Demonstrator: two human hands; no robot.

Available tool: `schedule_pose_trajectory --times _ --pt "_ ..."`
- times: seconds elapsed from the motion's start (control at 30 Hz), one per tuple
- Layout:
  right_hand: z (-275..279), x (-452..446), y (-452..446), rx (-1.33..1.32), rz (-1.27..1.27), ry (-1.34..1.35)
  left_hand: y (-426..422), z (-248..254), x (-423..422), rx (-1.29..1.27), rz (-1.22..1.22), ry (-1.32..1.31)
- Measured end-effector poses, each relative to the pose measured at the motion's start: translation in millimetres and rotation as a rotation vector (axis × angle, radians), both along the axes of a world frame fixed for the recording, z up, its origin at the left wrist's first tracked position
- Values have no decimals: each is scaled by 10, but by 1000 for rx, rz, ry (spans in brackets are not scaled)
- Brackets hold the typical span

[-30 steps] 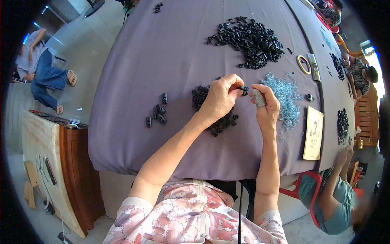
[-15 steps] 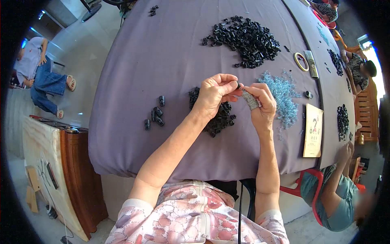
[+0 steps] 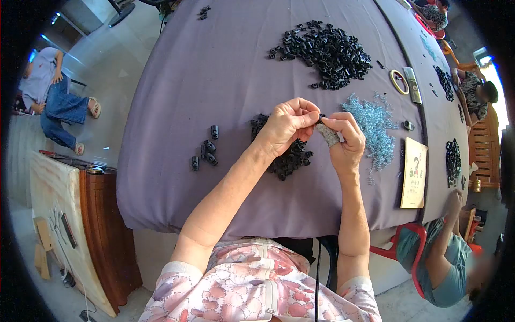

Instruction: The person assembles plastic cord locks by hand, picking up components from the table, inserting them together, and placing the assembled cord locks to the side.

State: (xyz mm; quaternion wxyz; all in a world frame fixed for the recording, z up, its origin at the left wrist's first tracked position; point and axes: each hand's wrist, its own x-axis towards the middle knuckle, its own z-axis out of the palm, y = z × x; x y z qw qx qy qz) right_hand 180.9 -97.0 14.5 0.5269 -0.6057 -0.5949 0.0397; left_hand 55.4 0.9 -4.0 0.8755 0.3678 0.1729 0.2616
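Above the table my left hand (image 3: 287, 126) and my right hand (image 3: 346, 137) meet, fingers pinched together. Between their fingertips is a small black plastic piece (image 3: 321, 118), mostly covered by the fingers. Speckled grey fabric (image 3: 328, 135) wraps a finger of my right hand. Under my left hand lies a heap of black plastic parts (image 3: 289, 163), partly hidden by it. To the right of my right hand spreads a pile of tiny blue coil springs (image 3: 375, 131). Several black cylindrical cord locks (image 3: 209, 153) lie to the left.
A larger heap of black parts (image 3: 327, 53) lies farther back on the purple tablecloth (image 3: 177, 107). At right are a tape roll (image 3: 398, 81), a metallic strip-like object (image 3: 412, 86) and a cream booklet (image 3: 413, 172). A person in green (image 3: 450, 263) sits at the right.
My fingertips have shifted slightly around the black piece, and my left hand has moved a little to the right. The heaps stay as they were.
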Motion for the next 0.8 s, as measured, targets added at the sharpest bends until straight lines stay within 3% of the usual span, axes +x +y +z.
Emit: schedule_pose_trajectory --times 0.27,0.4,0.5,0.6,0.8 --pt "-89 48 8 -45 64 249 0 26 0 -61 -27 -82" --pt "-68 161 5 -46 -68 295 153 20 -75 -158 90 -142" --pt "-119 242 27 -59 -111 135 242 -2 -122 -232 167 -156" --pt "-44 154 20 -232 -140 -40 220 -25 -102 -237 134 -161" --pt "-185 151 41 -289 -120 -341 138 -20 -56 -216 98 -109"
